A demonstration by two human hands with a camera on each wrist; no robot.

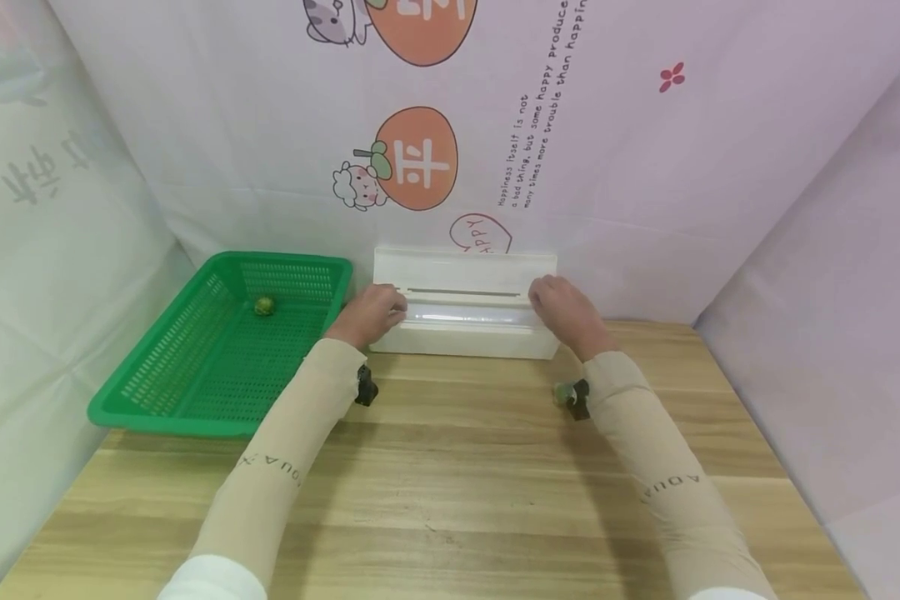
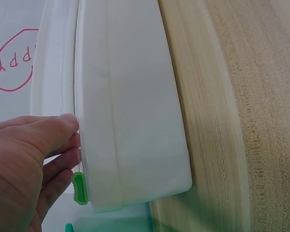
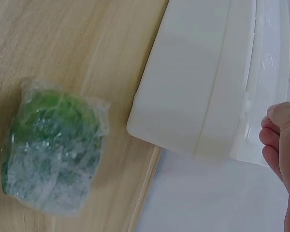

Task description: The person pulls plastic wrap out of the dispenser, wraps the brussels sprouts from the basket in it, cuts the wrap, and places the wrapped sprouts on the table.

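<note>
A white cling film dispenser [image 1: 465,343] lies against the back wall, its lid [image 1: 465,271] raised. Glossy clear cling film [image 1: 468,315] shows inside the open box. At the left end, my left hand [image 1: 369,315] pinches the film's edge between thumb and curled fingers; the exact contact is partly hidden. A small green slider [image 2: 79,188] sits beside those fingers in the left wrist view. My right hand [image 1: 568,315] pinches the film at the right end, fingers curled. Below my right wrist lies a green vegetable wrapped in film [image 3: 55,150].
A green plastic basket [image 1: 172,427] stands at the left of the wooden table [image 1: 450,500], with a small round green-yellow item [image 1: 264,306] inside. Printed white cloth [image 1: 607,275] hangs behind and at both sides.
</note>
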